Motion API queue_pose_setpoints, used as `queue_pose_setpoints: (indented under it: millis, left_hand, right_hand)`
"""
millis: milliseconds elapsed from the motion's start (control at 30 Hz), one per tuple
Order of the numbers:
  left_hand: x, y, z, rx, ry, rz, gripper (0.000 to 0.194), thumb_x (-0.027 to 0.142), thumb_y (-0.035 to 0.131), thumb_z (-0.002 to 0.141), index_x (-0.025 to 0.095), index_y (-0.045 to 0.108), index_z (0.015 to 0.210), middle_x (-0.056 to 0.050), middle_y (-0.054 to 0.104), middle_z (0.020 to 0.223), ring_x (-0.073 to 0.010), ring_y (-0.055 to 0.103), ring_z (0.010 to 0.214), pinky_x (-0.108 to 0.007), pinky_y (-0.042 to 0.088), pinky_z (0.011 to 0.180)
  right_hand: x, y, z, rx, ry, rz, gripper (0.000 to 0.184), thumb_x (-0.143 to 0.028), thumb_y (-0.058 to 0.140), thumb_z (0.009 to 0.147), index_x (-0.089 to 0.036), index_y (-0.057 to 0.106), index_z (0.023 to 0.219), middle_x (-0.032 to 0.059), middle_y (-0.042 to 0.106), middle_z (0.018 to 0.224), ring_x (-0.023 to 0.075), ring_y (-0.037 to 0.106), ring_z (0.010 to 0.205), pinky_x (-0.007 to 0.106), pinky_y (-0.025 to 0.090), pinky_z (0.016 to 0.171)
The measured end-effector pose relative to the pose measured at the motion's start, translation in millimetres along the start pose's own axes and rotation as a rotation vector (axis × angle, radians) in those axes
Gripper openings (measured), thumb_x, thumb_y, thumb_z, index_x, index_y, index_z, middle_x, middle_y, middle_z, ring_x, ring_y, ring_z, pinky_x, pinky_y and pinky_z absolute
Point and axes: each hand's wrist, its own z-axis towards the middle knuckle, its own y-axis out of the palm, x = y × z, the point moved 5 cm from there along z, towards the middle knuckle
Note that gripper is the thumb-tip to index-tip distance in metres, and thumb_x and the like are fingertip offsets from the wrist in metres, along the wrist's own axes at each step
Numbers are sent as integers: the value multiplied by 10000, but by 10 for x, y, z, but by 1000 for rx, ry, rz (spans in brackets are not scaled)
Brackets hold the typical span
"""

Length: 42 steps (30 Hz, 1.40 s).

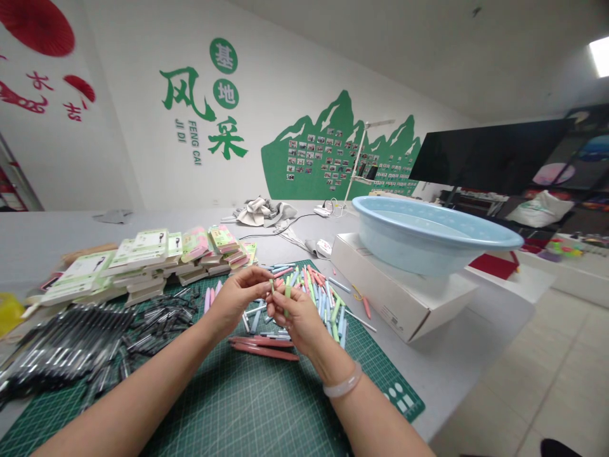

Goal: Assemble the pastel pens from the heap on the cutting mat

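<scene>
Both hands meet above the green cutting mat [238, 406]. In a pinch, my left hand [252, 284] grips a small light-green pen part [273, 284], partly hidden by the fingertips. My right hand [299, 317] is closed around a light-green pen barrel [287, 297], its fingertips almost touching those of the left. Behind and beside the hands spreads a pile of pastel pen parts [328, 304] in blue, green, pink and white. Just below the hands lie a few finished-looking red pens [266, 349], side by side.
Many black clear-barrelled pens [71, 343] cover the mat's left side. Stacked small boxes [152, 254] stand behind them. A blue basin [428, 238] rests on a white box [380, 285] at the right. Crumpled cloth [261, 211] and a cable lie at the back.
</scene>
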Motion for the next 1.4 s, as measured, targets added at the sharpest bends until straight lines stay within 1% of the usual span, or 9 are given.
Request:
queue_pose_setpoints:
  millis: [167, 333, 367, 500, 667, 867, 1033, 1200, 1400]
  left_hand:
    - [-67, -136, 43, 136, -11, -8, 184, 258, 704, 692, 159, 645, 835, -25, 635, 789, -127, 583, 733, -222, 461, 649]
    - [-189, -462, 102, 344, -95, -35, 276, 290, 735, 639, 160, 629, 858, -20, 630, 803, -104, 593, 712, -187, 448, 614]
    - [-226, -514, 109, 358, -141, -31, 293, 289, 745, 622, 158, 623, 854, -18, 627, 783, -102, 596, 688, -189, 448, 602]
    - [-348, -605, 121, 309, -292, 55, 317, 281, 759, 576, 149, 610, 823, -13, 616, 716, -105, 594, 604, -190, 429, 534]
    - [-418, -602, 129, 214, -315, 226, 272, 291, 729, 589, 151, 615, 794, -6, 596, 690, -112, 581, 596, -182, 402, 494]
    - [-421, -645, 159, 148, -279, 427, 185, 307, 666, 618, 160, 611, 716, 5, 576, 584, -133, 559, 556, -184, 366, 447]
    - [-335, -752, 190, 196, -193, 633, 144, 275, 636, 601, 170, 620, 698, 4, 585, 565, -157, 562, 541, -204, 360, 431]
    - [-230, -767, 183, 233, -154, 589, 124, 259, 617, 602, 164, 616, 682, -8, 608, 593, -155, 559, 548, -208, 364, 446]
    - [-27, -826, 162, 323, -112, 531, 174, 290, 642, 593, 158, 624, 705, -17, 619, 596, -153, 558, 543, -214, 375, 449]
  right_hand:
    - [1, -141, 40, 26, 55, -224, 184, -333, 587, 759, -149, 602, 759, -9, 580, 564, 48, 329, 400, 195, 175, 412]
    - [-16, -482, 89, 198, 169, -1010, 122, -253, 560, 734, -167, 597, 656, -21, 586, 529, 85, 460, 446, 205, 312, 477]
    - [-18, -533, 91, 223, 178, -1073, 111, -240, 572, 720, -166, 598, 642, -18, 585, 524, 96, 484, 463, 212, 319, 492]
    - [-15, -637, 77, 295, 183, -1229, 72, -227, 629, 669, -170, 609, 630, 2, 601, 569, 132, 525, 565, 235, 302, 538]
    - [-4, -606, 64, 294, 226, -1544, 84, -268, 635, 695, -191, 645, 727, 25, 654, 722, 149, 554, 666, 240, 265, 537]
    - [-9, -607, 61, 298, 226, -1604, 108, -269, 650, 679, -193, 647, 755, 48, 674, 777, 173, 577, 723, 243, 278, 553]
    - [-15, -472, 105, 273, 64, -1511, 89, -240, 608, 736, -214, 659, 804, 28, 690, 805, 163, 597, 765, 231, 325, 613]
    - [64, -147, 340, 122, 54, -1530, 143, -216, 576, 773, -231, 688, 862, 37, 707, 871, 169, 617, 851, 223, 362, 664]
    - [213, 58, 672, 130, 157, -1668, 175, -194, 616, 712, -173, 689, 870, 119, 706, 888, 238, 640, 875, 271, 407, 677]
